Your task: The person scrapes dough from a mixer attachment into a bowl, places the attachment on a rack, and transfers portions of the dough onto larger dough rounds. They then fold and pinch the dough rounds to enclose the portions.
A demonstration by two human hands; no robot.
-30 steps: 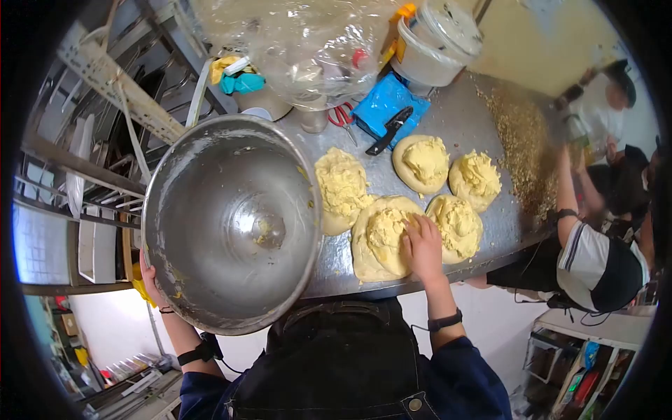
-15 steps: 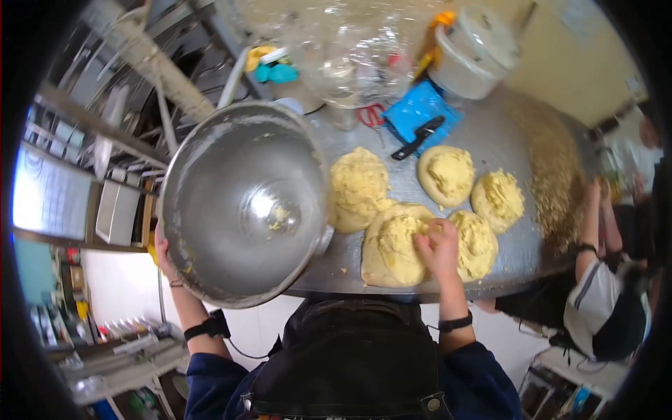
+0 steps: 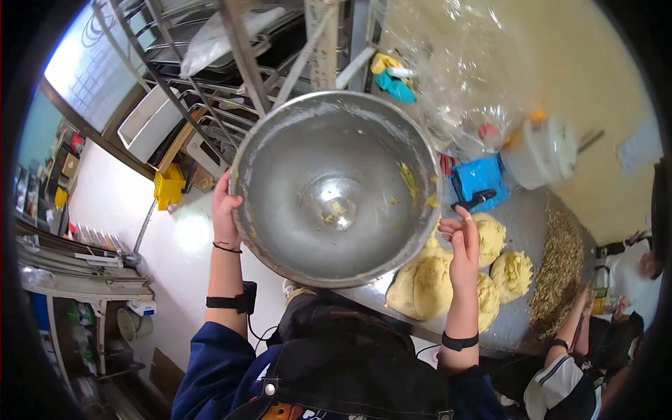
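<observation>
A large steel mixing bowl [image 3: 329, 154] is tilted so that I look into it. Flour streaks and a few yellow dough scraps cling to its inner wall. My left hand [image 3: 225, 213] grips the rim on the left side. On the other side my right hand [image 3: 463, 245] has its fingers apart, fingertips right at the bowl's rim. Beneath and beside that hand, several dough pieces [image 3: 512, 275] topped with crumbly yellow filling lie on the steel table [image 3: 535, 217]. The bowl hides part of the dough on the left.
Behind the dough are a blue packet [image 3: 483, 175], a black-handled knife [image 3: 481, 201] and a white bucket [image 3: 539, 157]. Chopped nuts or grain [image 3: 560, 266] cover the table's right end, where another person [image 3: 630, 280] works. A metal rack [image 3: 273, 77] stands behind the bowl.
My view has turned left. The bowl has swung in front of me, over the table's left edge. My right hand has left the dough filling and come up to the bowl's right rim.
</observation>
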